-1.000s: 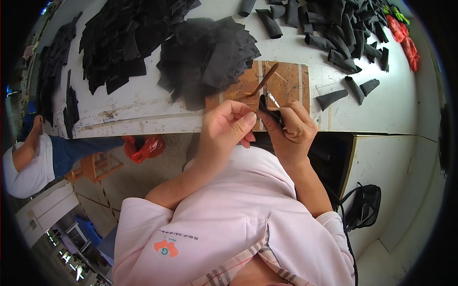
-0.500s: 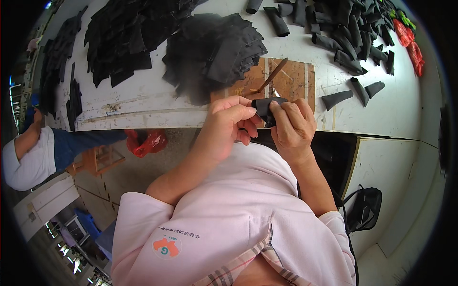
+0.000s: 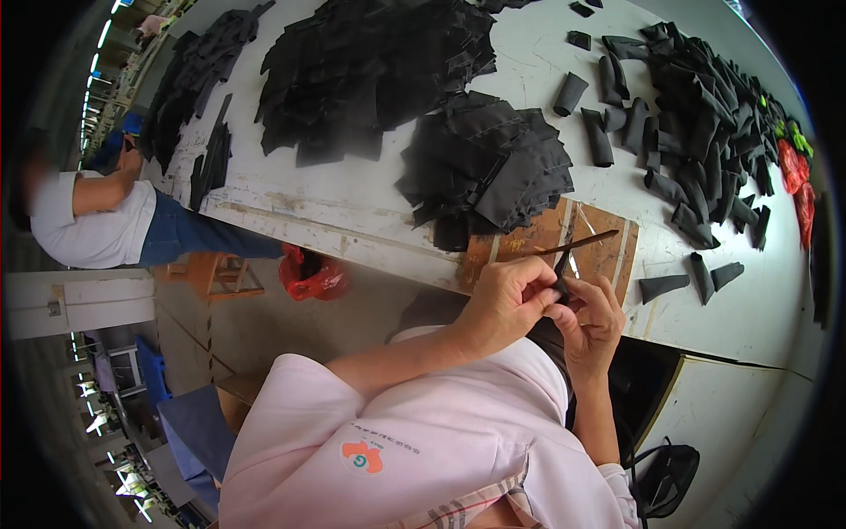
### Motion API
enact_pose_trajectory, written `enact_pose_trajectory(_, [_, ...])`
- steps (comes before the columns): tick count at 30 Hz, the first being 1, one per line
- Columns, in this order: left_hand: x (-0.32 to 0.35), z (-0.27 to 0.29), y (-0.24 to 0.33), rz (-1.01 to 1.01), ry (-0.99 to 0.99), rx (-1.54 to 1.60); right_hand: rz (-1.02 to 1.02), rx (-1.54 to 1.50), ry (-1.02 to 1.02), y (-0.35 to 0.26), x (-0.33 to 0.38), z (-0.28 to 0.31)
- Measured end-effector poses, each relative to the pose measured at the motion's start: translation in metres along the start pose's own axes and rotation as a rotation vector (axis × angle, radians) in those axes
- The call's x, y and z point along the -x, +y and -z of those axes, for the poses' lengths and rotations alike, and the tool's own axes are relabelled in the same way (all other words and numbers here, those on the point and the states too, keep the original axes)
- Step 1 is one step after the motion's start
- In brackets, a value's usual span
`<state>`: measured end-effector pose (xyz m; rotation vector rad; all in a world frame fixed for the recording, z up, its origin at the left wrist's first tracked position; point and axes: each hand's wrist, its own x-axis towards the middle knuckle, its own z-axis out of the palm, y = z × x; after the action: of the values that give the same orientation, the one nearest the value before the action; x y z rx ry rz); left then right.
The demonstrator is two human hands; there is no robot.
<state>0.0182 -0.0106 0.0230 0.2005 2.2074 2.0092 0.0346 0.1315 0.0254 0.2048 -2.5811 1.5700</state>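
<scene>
My left hand and my right hand meet at the near edge of the white table, both pinching one small black fabric piece between the fingertips. Just beyond them lies a brown wooden board with a thin dark stick across it and a small metal tool, partly hidden by my fingers. A stack of flat black fabric pieces sits just past the board's left end.
Rolled black pieces fill the table's right side; two lie near the board. More flat black fabric lies further back. Another person in a white shirt sits at left. A red bag hangs under the table; a black bag lies lower right.
Both hands have kept working the small black piece at the table edge, shifting slightly; the piece now sits pinched between the fingertips of both hands.
</scene>
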Motion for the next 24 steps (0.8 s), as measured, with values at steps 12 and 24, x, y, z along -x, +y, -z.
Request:
enact_pose_trajectory(12, [-0.012, 0.003, -0.018, 0.200, 0.210, 0.243, 0.027, 0.147, 0.168, 0.020, -0.017, -0.028])
enact_pose_trajectory(24, [-0.008, 0.000, -0.025, 0.211, 0.122, 0.076, -0.868, -1.439, -0.151, 0.019, -0.006, -0.023])
